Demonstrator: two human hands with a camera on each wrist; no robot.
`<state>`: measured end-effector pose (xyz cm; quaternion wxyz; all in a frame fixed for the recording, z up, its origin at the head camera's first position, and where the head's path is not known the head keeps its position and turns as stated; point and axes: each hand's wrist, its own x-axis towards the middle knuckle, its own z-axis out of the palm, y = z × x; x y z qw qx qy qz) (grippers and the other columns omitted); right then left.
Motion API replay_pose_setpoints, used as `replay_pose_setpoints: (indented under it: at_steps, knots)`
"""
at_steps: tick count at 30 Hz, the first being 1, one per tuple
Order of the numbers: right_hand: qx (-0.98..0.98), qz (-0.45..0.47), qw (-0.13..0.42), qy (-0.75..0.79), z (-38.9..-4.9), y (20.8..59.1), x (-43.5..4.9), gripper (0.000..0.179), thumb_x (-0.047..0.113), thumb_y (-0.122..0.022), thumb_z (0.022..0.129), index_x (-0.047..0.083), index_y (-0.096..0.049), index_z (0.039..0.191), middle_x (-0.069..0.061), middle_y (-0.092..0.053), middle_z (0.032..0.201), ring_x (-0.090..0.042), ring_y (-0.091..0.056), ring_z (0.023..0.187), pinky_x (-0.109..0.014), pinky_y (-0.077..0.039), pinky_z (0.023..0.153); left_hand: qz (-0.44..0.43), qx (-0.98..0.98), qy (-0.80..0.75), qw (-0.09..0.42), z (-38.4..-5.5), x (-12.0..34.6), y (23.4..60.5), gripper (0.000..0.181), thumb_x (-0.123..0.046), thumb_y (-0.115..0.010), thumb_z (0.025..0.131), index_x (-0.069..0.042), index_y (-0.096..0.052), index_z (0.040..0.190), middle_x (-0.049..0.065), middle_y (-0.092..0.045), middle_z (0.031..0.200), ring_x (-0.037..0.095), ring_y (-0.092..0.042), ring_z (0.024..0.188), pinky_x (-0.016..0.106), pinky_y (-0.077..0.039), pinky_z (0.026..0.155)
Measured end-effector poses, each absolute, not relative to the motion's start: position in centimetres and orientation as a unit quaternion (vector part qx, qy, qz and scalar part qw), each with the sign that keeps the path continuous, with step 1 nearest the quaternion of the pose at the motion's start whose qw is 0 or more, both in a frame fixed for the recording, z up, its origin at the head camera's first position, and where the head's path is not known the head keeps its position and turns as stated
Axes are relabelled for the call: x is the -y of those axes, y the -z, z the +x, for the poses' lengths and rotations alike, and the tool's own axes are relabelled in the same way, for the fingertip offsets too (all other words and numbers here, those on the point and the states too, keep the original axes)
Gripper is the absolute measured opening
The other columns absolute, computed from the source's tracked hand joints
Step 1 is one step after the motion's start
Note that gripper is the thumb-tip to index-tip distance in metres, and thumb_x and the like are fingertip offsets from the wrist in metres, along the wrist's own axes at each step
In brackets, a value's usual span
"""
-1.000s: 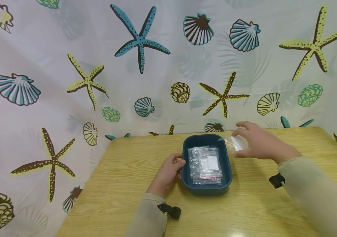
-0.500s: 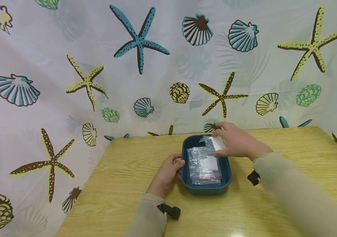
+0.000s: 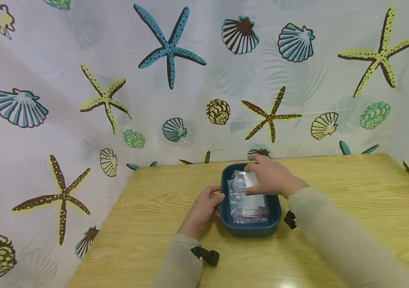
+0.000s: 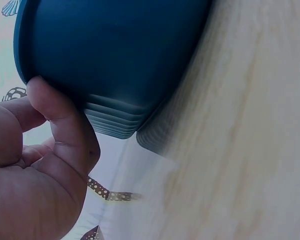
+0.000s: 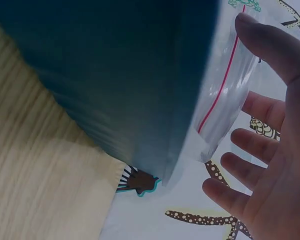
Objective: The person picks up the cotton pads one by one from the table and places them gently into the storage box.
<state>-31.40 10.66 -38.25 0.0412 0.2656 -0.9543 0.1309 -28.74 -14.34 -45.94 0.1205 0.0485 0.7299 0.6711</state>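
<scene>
A dark blue plastic bin [image 3: 252,230] stands on the wooden table. My left hand [image 3: 203,207] grips its left side, the thumb at the rim; in the left wrist view the thumb [image 4: 55,100] presses the bin wall [image 4: 110,45]. Inside lies a stack of clear zip-lock bags [image 3: 238,206] with white inserts. Over the back of this stack, my right hand [image 3: 272,176] holds another zip-lock bag [image 3: 250,180] between thumb and fingers. In the right wrist view, that bag [image 5: 225,90] shows a red seal line beyond the bin's edge.
The light wooden table [image 3: 154,208] extends on both sides of the bin. Behind it hangs a white curtain [image 3: 197,80] printed with starfish and shells. A black strap device [image 3: 207,256] sits on the left wrist, another [image 3: 290,220] on the right.
My right hand has moved left from beside the bin to over it, carrying the zip-lock bag down onto or just above the stack. The left hand has kept its grip on the bin.
</scene>
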Motion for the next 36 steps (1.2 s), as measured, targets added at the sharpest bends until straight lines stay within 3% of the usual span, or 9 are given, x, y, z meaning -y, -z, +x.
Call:
replay_pose_setpoints:
  at_steps: [11,19,28,32,36]
  knots:
    - [0.953,0.276,0.053,-0.110,-31.1,38.8,-9.5,0.072,0.058,-0.081,0.077,0.013,-0.066,0.132,-0.018,-0.042,0.152,-0.038,-0.038,0.140,-0.054,-0.039,0.108,0.047,-0.739,-0.660,0.125,-28.8,14.5,45.9,0.039,-0.018,-0.055,0.106,-0.008,-0.050,0.143,0.010,-0.062,0.096,0.017,-0.057,0.070,0.028,-0.051,0.063]
    - [0.958,0.267,0.038,-0.101,-30.9,38.7,-9.7,0.077,0.056,-0.080,0.081,0.012,-0.060,0.140,-0.018,-0.036,0.157,-0.038,-0.032,0.145,-0.055,-0.037,0.109,0.051,-0.735,-0.665,0.122,-28.8,14.3,46.0,0.038,-0.017,-0.055,0.106,-0.007,-0.050,0.143,0.010,-0.061,0.094,0.017,-0.056,0.069,0.028,-0.050,0.061]
    - [0.959,0.254,0.045,-0.116,-30.5,38.5,-11.3,0.075,0.056,-0.078,0.081,0.013,-0.061,0.139,-0.019,-0.036,0.157,-0.040,-0.037,0.141,-0.057,-0.039,0.107,0.050,-0.734,-0.667,0.117,-28.5,14.3,46.1,0.039,-0.016,-0.054,0.106,-0.005,-0.049,0.143,0.013,-0.061,0.095,0.017,-0.057,0.069,0.028,-0.050,0.060]
    - [0.961,0.246,0.052,-0.117,-30.2,38.7,-12.8,0.076,0.059,-0.075,0.083,0.015,-0.058,0.143,-0.019,-0.036,0.156,-0.041,-0.039,0.139,-0.059,-0.038,0.106,0.051,-0.755,-0.641,0.125,-28.2,14.6,45.7,0.043,-0.021,-0.055,0.106,-0.007,-0.047,0.146,0.014,-0.061,0.100,0.021,-0.060,0.074,0.032,-0.053,0.066]
    - [0.964,0.233,0.061,-0.116,-29.7,39.0,-14.7,0.078,0.061,-0.072,0.085,0.017,-0.054,0.147,-0.020,-0.036,0.156,-0.042,-0.036,0.140,-0.062,-0.034,0.108,0.063,-0.823,-0.555,0.101,-28.2,15.1,44.8,0.050,-0.030,-0.057,0.105,-0.011,-0.043,0.150,0.011,-0.060,0.109,0.024,-0.062,0.086,0.040,-0.055,0.076]
